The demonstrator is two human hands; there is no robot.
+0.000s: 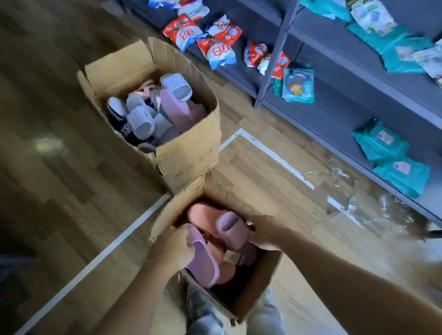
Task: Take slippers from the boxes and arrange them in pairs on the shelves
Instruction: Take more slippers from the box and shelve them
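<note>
Head view — left hand [175, 250] and right hand [265, 232] grip puffy lilac slippers [204, 269]

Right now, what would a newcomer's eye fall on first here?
The left hand grips one lilac slipper and the right hand the other slipper inside the near box at bottom centre. Behind it the far box is heaped with slippers; shelves on the right hold red packets and teal packets.

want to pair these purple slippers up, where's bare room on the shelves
The bottom shelf is bare between the lone teal pack and the stacked teal packs, and again past those at its near end. The shelf above and the bay with red-and-white packs are crowded.
</note>
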